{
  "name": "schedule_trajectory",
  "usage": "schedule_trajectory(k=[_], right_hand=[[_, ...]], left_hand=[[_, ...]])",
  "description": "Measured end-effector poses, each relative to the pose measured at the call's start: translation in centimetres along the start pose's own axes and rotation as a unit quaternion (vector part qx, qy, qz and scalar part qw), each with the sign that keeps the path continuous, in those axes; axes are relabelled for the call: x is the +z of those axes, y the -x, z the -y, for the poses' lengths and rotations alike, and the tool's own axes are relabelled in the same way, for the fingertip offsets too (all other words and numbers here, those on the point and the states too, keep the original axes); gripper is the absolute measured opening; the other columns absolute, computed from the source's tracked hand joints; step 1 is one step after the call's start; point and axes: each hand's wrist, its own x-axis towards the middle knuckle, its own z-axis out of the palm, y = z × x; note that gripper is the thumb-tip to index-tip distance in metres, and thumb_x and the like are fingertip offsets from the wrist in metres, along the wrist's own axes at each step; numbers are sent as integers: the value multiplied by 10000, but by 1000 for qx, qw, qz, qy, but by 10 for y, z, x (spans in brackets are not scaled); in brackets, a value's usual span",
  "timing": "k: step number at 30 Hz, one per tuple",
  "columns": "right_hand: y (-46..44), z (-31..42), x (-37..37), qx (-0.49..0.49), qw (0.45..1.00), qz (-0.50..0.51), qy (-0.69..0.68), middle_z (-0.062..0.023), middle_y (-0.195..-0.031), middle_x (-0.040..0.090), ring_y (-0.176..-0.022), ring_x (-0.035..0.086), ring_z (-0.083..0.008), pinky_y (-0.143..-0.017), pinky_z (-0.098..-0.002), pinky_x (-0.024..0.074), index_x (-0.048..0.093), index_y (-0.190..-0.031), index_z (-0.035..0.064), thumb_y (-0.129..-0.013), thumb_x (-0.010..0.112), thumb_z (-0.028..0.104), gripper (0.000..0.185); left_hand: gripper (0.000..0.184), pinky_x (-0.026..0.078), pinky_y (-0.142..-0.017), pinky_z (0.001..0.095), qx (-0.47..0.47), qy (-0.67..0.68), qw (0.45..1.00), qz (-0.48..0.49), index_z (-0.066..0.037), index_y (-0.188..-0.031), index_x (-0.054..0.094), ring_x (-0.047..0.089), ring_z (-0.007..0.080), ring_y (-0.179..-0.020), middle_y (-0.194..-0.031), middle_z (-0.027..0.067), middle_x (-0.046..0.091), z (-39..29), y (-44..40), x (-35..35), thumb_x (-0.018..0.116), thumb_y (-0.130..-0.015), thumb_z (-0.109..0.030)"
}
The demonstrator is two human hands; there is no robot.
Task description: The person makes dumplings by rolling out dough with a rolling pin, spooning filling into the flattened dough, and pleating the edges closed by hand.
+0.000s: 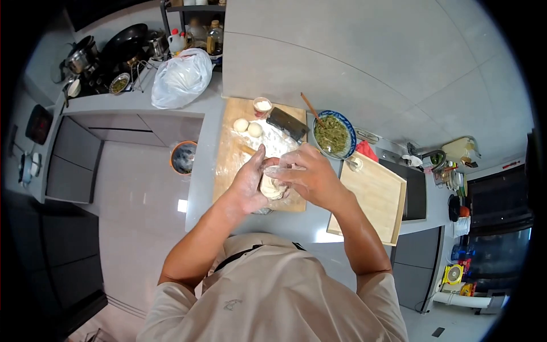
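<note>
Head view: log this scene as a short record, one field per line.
left hand: cups the pleated dough
right hand: fingers on the same dough
board: wooden, floured
on board: two dough balls, small cup of white contents, dark rectangular item, wooden rod partly hidden
bowl: patterned blue, beside the board, holding green filling and a wooden stick
tray: wooden, one pale round piece near a far corner

1. I'm finding passage above the tray.
2. The bowl and its jutting stick are obstructing beyond.
3. My left hand and right hand are crowding the board.
</note>
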Motion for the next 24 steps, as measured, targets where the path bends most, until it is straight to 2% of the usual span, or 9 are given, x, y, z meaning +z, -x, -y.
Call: schedule_trajectory(k=[6,11,13,14,15,16,17,20,24], right_hand=[[-7,-3,-6,23,996,68,-60,11,-1000,700,-988,621,-255,-828,-393,548,805,-983,177,-759,840,45,262],[-6,-3,1,-4,999,41,-27,1,-998,704,-984,621,-273,-825,-398,542,791,-955,136,-777,854,100,192],[-3,2,2,-17,1000,14,-12,-7,-997,707,-977,623,-278,-824,-397,540,795,-959,125,-785,861,122,187],[3,8,3,33,998,-43,12,-16,-987,709,-954,627,-277,-806,-390,540,798,-963,119,-776,880,151,207],[9,14,5,84,991,-99,36,-25,-977,711,-931,632,-276,-789,-383,540,802,-967,112,-768,899,181,232],[14,19,9,83,991,-101,35,-25,-977,711,-931,632,-276,-789,-383,540,802,-967,112,-768,899,181,232],[18,25,17,106,984,-141,32,-32,-955,707,-901,634,-275,-769,-379,540,804,-971,105,-754,918,206,265],[19,31,31,132,969,-203,50,-36,-900,694,-831,629,-270,-715,-371,537,799,-952,88,-698,962,255,345],[17,38,37,161,961,-214,69,-46,-904,704,-815,623,-276,-708,-379,526,784,-915,76,-696,951,173,292]], left_hand=[[565,585,-830,505,-33,-30,999,29,-83,-1298,575,692,263,-1028,-1164,99,687,-2,0,-2,444,-1110,-600],[534,592,-872,511,-25,-27,999,33,-87,-1333,573,690,265,-1049,-1216,99,676,4,-4,-10,407,-1136,-555],[527,578,-916,489,37,53,997,34,-82,-1300,596,684,282,-1058,-1203,107,681,11,-7,-15,390,-1142,-541],[527,578,-916,489,38,51,997,33,-82,-1300,596,684,282,-1058,-1203,107,681,14,-9,-17,390,-1142,-541],[506,565,-909,465,120,79,989,47,-74,-1252,614,679,265,-1032,-1173,105,688,18,-13,-17,399,-1146,-519],[489,552,-902,441,200,107,972,61,-65,-1204,633,674,248,-1005,-1142,104,695,22,-14,-13,408,-1150,-496],[482,540,-930,414,252,78,960,95,-68,-1197,633,665,242,-1026,-1140,101,689,26,-14,-10,371,-1164,-472],[483,531,-948,410,304,71,950,31,-74,-1192,627,653,234,-1047,-1142,96,680,36,-14,2,356,-1167,-473],[462,517,-973,398,340,12,940,40,-81,-1200,615,640,220,-1074,-1152,88,670,47,-15,11,344,-1173,-454]])
